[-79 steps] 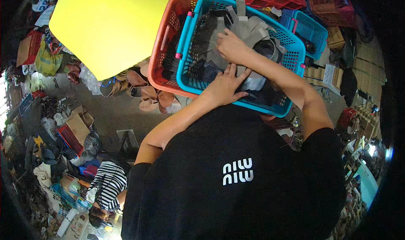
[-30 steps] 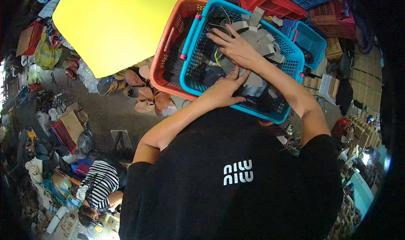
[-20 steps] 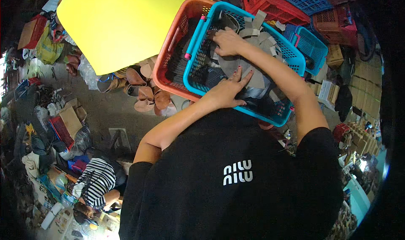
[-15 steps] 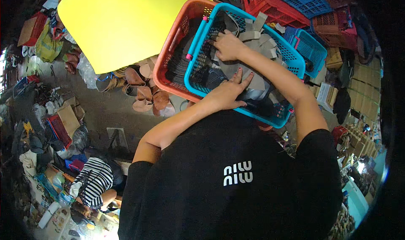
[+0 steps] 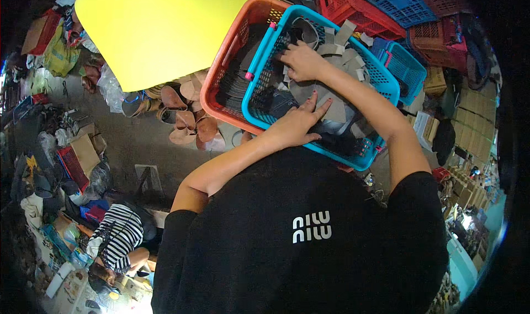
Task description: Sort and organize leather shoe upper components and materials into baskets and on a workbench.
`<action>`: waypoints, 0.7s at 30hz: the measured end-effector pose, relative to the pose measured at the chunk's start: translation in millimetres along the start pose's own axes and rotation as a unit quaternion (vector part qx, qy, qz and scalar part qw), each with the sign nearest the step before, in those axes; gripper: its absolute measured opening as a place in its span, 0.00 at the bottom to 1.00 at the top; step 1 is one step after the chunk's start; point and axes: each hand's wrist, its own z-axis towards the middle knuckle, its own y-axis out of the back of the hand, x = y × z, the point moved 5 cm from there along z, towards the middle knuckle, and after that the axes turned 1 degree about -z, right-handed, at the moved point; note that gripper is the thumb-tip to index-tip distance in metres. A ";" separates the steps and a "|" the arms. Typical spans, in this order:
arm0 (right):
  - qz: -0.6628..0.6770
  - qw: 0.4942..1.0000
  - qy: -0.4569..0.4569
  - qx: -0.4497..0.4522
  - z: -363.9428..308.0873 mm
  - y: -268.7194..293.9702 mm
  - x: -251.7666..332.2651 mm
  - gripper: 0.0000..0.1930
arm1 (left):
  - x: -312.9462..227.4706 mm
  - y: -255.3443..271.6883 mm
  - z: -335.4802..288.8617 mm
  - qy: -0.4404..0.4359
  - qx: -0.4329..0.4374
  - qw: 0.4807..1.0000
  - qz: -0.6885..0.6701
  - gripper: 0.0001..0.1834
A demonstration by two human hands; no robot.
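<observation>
A turquoise plastic basket (image 5: 381, 82) is in front of me, holding grey flat cut pieces (image 5: 335, 113) and dark pieces. My left hand (image 5: 301, 121) is open over its near rim. The fingers are spread, and the fingertips rest by a grey piece. Farther in, my right hand (image 5: 303, 63) reaches down among the pieces near the far left corner. Its fingers are bent but apart, and I see nothing gripped in them. An orange basket (image 5: 212, 88) stands against the turquoise one on the left, with a row of dark curved pieces (image 5: 238, 82) inside.
A large yellow sheet (image 5: 165, 32) spreads at the far left. Brown curved pieces (image 5: 187, 121) lie on the floor below it. Red crates (image 5: 359, 16), a blue crate (image 5: 392, 2) and a smaller turquoise basket (image 5: 408, 74) stand at the far right. A person in a striped top (image 5: 121, 231) sits low at the left.
My right hand has shifted slightly within the basket, and the grey pieces near it have moved a little. The left hand stays nearly in place.
</observation>
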 end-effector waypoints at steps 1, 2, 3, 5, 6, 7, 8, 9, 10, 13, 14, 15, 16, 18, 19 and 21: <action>0.025 1.000 -0.003 0.004 -1.4 4.9 -2.4 0.23 | -0.3 2.3 -1.0 -0.005 -0.015 1.000 0.010 0.56; 0.025 1.000 -0.001 0.006 -4.5 10.2 -3.9 0.23 | 0.1 3.2 -1.6 -0.004 -0.017 1.000 0.009 0.56; 0.061 0.998 -0.010 -0.015 -12.5 18.4 -6.6 0.24 | -0.5 3.5 -1.0 -0.005 -0.010 1.000 0.000 0.55; 0.104 0.994 -0.005 -0.035 -27.0 28.6 -10.1 0.24 | -0.9 4.2 -2.0 -0.004 -0.009 1.000 -0.011 0.54; 0.103 0.994 -0.006 -0.033 -35.9 32.2 -11.1 0.24 | -2.4 3.6 -2.6 -0.007 -0.007 1.000 -0.008 0.53; 0.098 0.994 -0.001 -0.040 -43.0 35.8 -10.5 0.23 | -2.3 3.0 -3.6 -0.008 -0.006 1.000 -0.004 0.52; 0.094 0.995 0.004 -0.046 -49.2 38.9 -10.1 0.22 | -1.8 2.8 -3.7 -0.007 -0.007 1.000 -0.005 0.52; 0.115 0.993 -0.017 -0.033 -54.3 38.8 -12.2 0.19 | -1.5 2.1 -3.8 -0.015 -0.014 1.000 -0.004 0.52; 0.115 0.993 -0.018 -0.032 -59.1 39.8 -11.6 0.19 | -1.0 1.6 -3.8 -0.023 -0.020 1.000 -0.003 0.51; 0.136 0.988 -0.062 -0.033 -69.9 48.1 -10.9 0.19 | 0.3 0.7 -3.9 -0.032 -0.017 0.999 -0.013 0.50; 0.136 0.988 -0.062 -0.033 -72.0 44.8 -12.1 0.19 | 0.6 1.0 -4.3 -0.032 -0.017 0.999 -0.013 0.50; 0.136 0.987 -0.067 -0.058 -76.2 43.6 -12.8 0.20 | 0.2 0.7 -4.6 -0.028 -0.008 0.999 -0.016 0.49; 0.135 0.985 -0.071 -0.083 -79.6 42.8 -13.9 0.20 | -0.3 0.4 -4.5 -0.025 0.001 1.000 -0.018 0.49; 0.135 0.984 -0.078 -0.088 -82.6 40.0 -14.3 0.21 | -0.4 0.2 -4.5 -0.032 -0.005 0.999 -0.013 0.49; 0.135 0.983 -0.083 -0.094 -82.8 40.4 -14.1 0.21 | -0.1 0.0 -4.9 -0.038 -0.012 0.999 -0.006 0.49; 0.138 0.983 -0.085 -0.088 -81.4 39.3 -14.5 0.21 | 0.5 -1.9 -4.6 -0.036 -0.011 0.999 -0.002 0.49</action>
